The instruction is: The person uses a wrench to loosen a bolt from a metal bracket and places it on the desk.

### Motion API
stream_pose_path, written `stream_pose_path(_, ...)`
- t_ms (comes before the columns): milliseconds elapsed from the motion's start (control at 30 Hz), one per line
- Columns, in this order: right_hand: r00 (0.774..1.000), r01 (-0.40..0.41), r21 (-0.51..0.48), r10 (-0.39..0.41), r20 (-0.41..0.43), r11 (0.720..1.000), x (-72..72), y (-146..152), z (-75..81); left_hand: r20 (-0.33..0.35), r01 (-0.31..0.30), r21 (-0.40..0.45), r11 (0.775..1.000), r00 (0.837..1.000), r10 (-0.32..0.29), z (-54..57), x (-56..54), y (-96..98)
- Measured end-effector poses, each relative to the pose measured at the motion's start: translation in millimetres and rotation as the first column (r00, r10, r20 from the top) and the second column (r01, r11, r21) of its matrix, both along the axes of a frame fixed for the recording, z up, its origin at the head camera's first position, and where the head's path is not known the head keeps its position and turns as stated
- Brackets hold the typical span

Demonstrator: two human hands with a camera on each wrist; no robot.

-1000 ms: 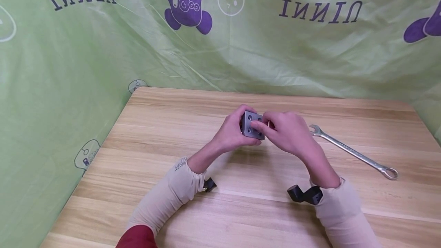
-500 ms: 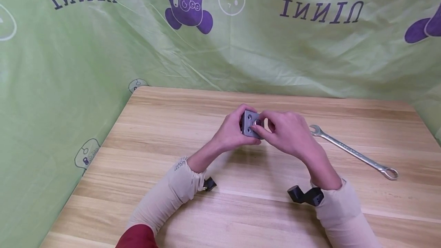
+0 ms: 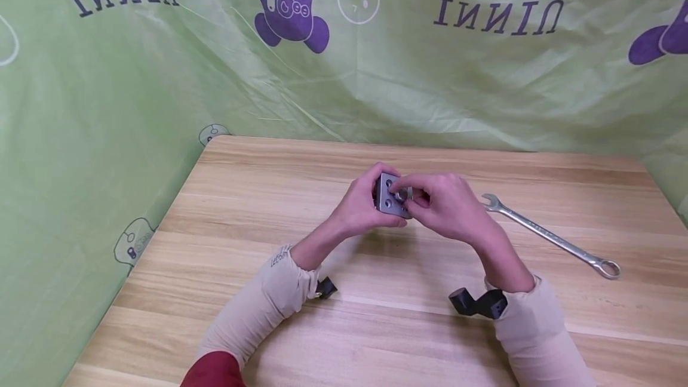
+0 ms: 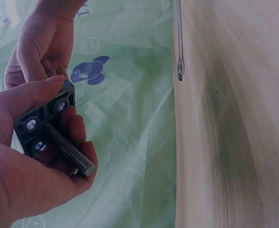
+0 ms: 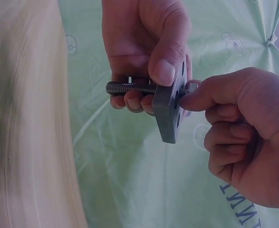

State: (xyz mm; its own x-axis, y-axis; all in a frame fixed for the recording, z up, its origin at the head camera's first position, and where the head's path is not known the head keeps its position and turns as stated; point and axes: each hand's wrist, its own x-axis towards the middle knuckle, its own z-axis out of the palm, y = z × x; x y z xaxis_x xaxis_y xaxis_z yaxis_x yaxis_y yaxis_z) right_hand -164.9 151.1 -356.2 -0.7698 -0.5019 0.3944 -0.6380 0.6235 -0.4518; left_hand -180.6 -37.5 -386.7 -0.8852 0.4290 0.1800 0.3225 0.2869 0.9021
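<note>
My left hand (image 3: 357, 211) grips a small grey square plate (image 3: 383, 194) by its edges, above the table. The plate has holes near its corners. Through its middle runs a bolt (image 4: 70, 149), whose long threaded shank sticks out of the dark recessed back in the left wrist view. On the front face, the thumb and index finger of my right hand (image 3: 451, 205) are at the bolt's head (image 3: 403, 194), pinching it. The right wrist view shows the plate (image 5: 164, 114) edge-on, with the left fingers beside the threaded shank and the other right fingers curled in.
A combination wrench (image 3: 548, 235) lies on the wooden table (image 3: 376, 327) to the right of my right hand. Green printed cloth (image 3: 484, 94) hangs behind and at the left. A black camera mount (image 3: 478, 303) juts from the right wrist.
My right fingers have shifted around the bolt head, which was covered one second ago and shows now. The index finger reaches farther across the plate. My left hand and the plate stay nearly still.
</note>
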Motion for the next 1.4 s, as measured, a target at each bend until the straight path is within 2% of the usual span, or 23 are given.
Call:
stream_pose_path(100,1.000,-0.020,-0.008,0.020,0.015,1.000,-0.7,1,0.0,0.003,0.000,0.001,1.000,1.000,0.000,-0.2,0.0,-0.7)
stream_pose_path(200,0.999,-0.006,-0.008,0.007,0.033,1.000,-1.1,2,0.5,0.008,0.001,0.003,1.000,1.000,-0.001,-0.7,-0.3,-1.4)
stream_pose_path(367,0.991,0.109,0.020,-0.110,0.071,0.994,-1.1,2,2.3,0.007,-0.008,0.006,1.000,1.000,0.008,-1.1,-0.9,-2.1)
stream_pose_path(467,0.980,0.172,0.079,-0.179,0.087,0.982,-1.4,1,2.1,0.002,-0.012,-0.001,1.000,1.000,0.012,-0.6,-0.8,-2.1)
stream_pose_path(567,0.973,0.196,0.143,-0.210,0.092,0.970,-2.1,-2,-0.1,-0.001,-0.008,0.000,1.000,1.000,0.008,-0.5,-0.9,-1.9)
stream_pose_path(833,0.981,0.186,0.164,-0.192,0.016,0.969,-1.7,-8,-4.8,-0.013,-0.006,0.000,1.000,1.000,0.006,-0.3,-1.2,-1.9)
stream_pose_path(1033,0.983,0.184,0.174,-0.183,-0.018,0.967,0.2,-7,-4.0,0.004,-0.015,-0.005,1.000,1.000,0.015,0.4,-1.0,-2.4)
stream_pose_path(1233,0.988,0.150,0.119,-0.144,-0.058,0.982,0.2,-5,-3.4,0.013,-0.009,0.008,1.000,1.000,0.009,0.5,-1.0,-2.7)
stream_pose_path(1400,0.994,0.104,0.062,-0.101,-0.045,0.993,0.8,-4,-2.2,0.007,0.003,0.018,1.000,1.000,-0.003,-0.7,-1.4,-2.7)
